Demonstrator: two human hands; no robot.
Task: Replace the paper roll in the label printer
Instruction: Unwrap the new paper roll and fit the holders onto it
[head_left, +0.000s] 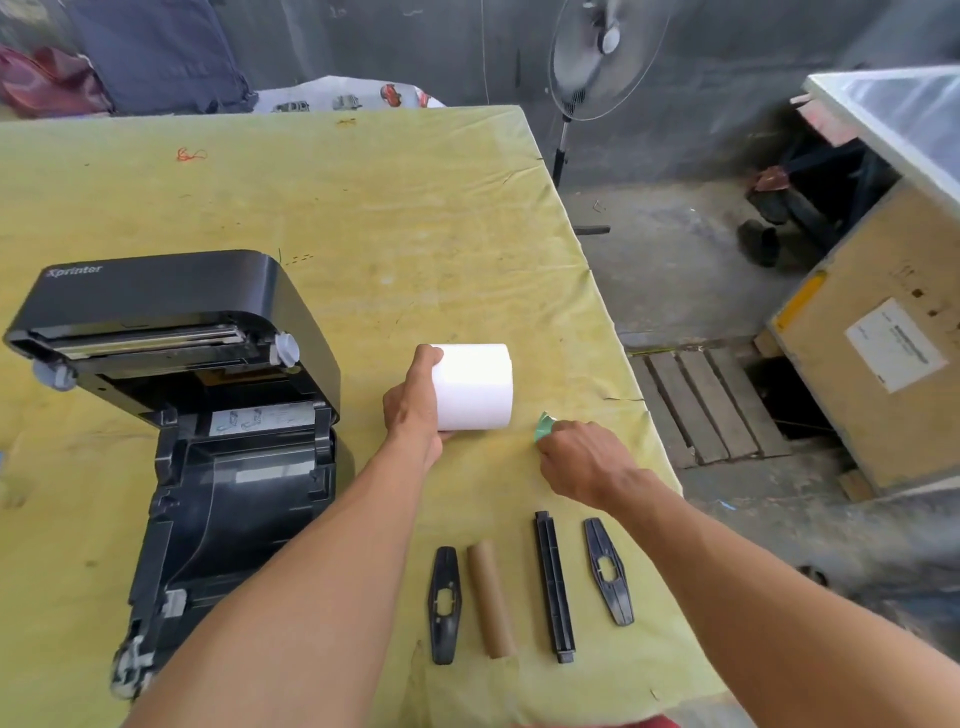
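head view: our left hand (413, 410) grips the white paper roll (478, 389) by its end, just right of the open label printer (156, 296) on the yellow table (415, 234), while our right hand (582, 462) pinches a green scrap (544, 427) beside it.

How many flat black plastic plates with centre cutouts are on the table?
2: one plate left of the brown cardboard tube; the other plate right of the long black bar. None apparently hidden.

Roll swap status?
Done: black label printer open; empty brown cardboard core, black spindle bar and two black end guides laid out. In hand: left hand grips new white paper roll; right hand pinches green scrap. Left: spindle roll, load, close lid.
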